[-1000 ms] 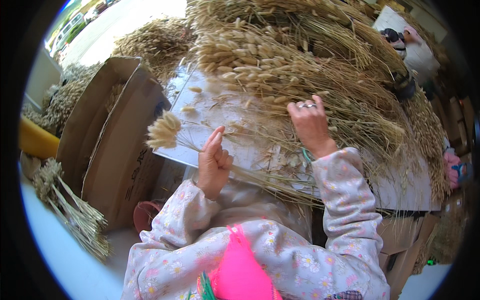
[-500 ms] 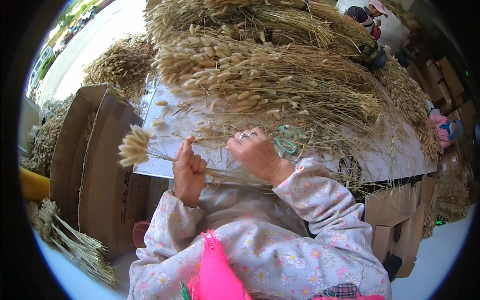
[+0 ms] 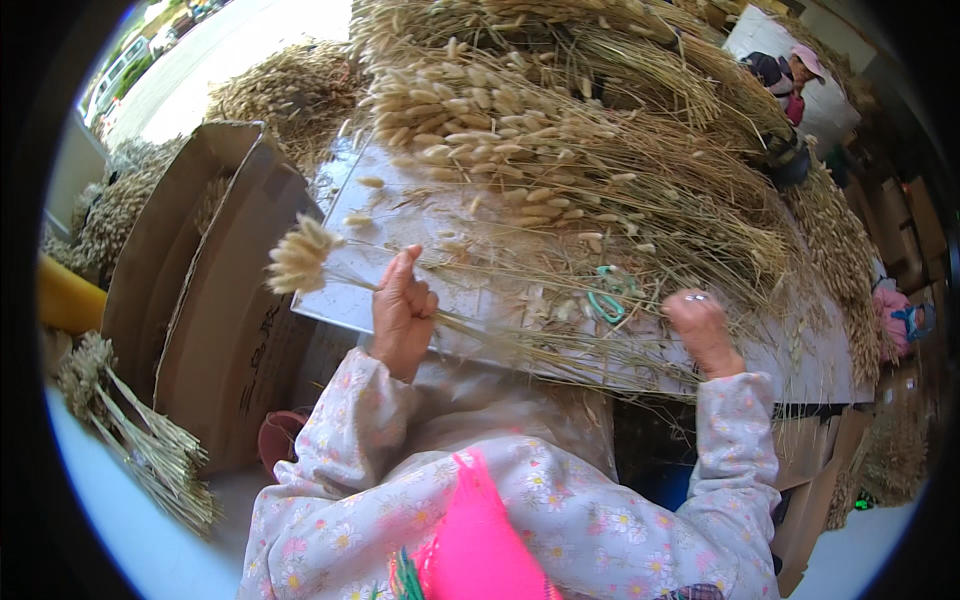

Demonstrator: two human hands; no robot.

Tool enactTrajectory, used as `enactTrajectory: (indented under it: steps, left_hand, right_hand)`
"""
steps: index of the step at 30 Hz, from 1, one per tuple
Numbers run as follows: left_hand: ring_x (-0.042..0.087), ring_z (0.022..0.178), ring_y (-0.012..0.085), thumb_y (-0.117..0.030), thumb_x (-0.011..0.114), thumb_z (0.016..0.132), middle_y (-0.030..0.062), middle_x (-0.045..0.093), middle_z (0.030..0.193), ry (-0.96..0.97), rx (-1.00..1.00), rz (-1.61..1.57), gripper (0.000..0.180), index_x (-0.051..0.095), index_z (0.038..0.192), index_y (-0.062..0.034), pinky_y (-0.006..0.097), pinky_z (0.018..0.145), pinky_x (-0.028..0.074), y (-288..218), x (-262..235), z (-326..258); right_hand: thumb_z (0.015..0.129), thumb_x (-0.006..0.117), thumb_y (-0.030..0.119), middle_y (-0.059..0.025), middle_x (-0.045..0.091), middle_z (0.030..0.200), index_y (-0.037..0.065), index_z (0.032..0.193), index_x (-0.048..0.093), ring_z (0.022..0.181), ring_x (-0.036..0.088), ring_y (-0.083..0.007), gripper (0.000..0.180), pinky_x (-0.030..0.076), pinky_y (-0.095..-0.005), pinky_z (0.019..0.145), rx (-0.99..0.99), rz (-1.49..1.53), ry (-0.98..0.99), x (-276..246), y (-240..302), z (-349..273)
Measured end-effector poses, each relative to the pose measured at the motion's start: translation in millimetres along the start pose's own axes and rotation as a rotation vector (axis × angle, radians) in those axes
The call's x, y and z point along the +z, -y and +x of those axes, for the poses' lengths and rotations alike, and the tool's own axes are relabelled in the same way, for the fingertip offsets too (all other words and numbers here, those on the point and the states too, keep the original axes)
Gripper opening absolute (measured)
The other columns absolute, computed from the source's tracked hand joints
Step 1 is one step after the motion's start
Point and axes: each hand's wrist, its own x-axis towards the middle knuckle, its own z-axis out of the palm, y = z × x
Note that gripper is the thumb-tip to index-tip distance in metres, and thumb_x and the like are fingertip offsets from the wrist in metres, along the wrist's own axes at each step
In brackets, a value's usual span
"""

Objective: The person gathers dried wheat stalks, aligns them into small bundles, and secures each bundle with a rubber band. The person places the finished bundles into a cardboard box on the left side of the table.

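My left hand is closed around the stems of a small bunch of bunny tail grass, fluffy cream heads pointing left. The stems trail rightward from my fist along the table's front edge. Further right, above the table, my right hand is curled closed, a ring on one finger; whatever it may grip is hidden. Between the hands lie loose stalks and a pair of scissors with teal handles. Beyond them, a big pile of dried bunny tail grass covers the white table.
A tall open cardboard box stands left of the table, with a tied bundle of grass beside it. More grass is heaped behind the box. Cardboard is at lower right. Two people, one in a pink cap, are at the right.
My right hand has swept right along the stems, away from my left hand. My left hand keeps its hold on the bunch. The view has shifted slightly.
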Motion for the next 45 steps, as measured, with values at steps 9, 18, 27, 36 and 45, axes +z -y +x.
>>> enactTrajectory:
  steps: [9,18,27,36,45]
  left_hand:
    - [0.021,0.043,0.0055,-0.026,0.058,0.096,-0.0080,0.023,0.052,0.027,-0.064,-0.003,0.021,0.058,0.110,-0.0105,0.025,0.044,0.020,4.2,18.9,-10.2]
    - [0.023,0.046,0.0052,-0.040,0.058,0.095,-0.0074,0.026,0.055,0.215,0.000,-0.159,0.037,0.060,0.114,-0.0090,0.022,0.046,0.023,2.1,9.8,-10.4]
    - [0.023,0.049,0.0046,-0.047,0.051,0.096,-0.0087,0.026,0.057,0.338,0.070,-0.069,0.042,0.061,0.109,-0.0090,0.022,0.048,0.023,11.0,5.5,-8.7]
    - [0.023,0.048,0.0070,-0.039,0.035,0.104,-0.0066,0.025,0.057,0.110,0.016,-0.169,0.038,0.057,0.101,-0.0092,0.024,0.051,0.026,5.5,10.5,-5.7]
    - [0.018,0.041,0.0061,-0.039,0.042,0.102,-0.0065,0.020,0.049,0.112,-0.029,-0.209,0.036,0.056,0.087,-0.0104,0.025,0.042,0.021,3.4,-2.4,-3.2]
  right_hand:
    - [0.081,0.068,0.010,-0.0156,0.065,0.108,0.004,0.124,0.056,0.099,0.062,-0.0324,0.045,0.048,-0.0392,0.083,0.066,0.590,0.072,-16.7,63.1,40.8]
    - [0.089,0.062,0.003,-0.0064,0.065,0.076,-0.001,0.098,0.067,0.060,0.059,-0.0112,0.011,0.046,-0.0250,0.057,0.286,0.987,-0.161,0.3,146.6,76.6]
    - [0.085,0.066,0.006,-0.0120,0.063,0.075,0.007,0.096,0.068,0.066,0.063,-0.0291,0.012,0.048,-0.0358,0.057,0.092,0.718,-0.142,2.1,161.5,61.0]
    - [0.091,0.060,0.017,-0.0154,0.066,0.086,0.004,0.093,0.066,0.077,0.065,-0.0334,0.014,0.051,-0.0392,0.066,0.007,0.644,-0.142,-2.1,93.6,97.7]
    - [0.089,0.051,0.012,-0.0127,0.059,0.111,0.006,0.104,0.058,0.108,0.055,-0.0303,0.018,0.044,-0.0436,0.089,0.425,-0.276,0.108,94.6,-71.0,140.8]
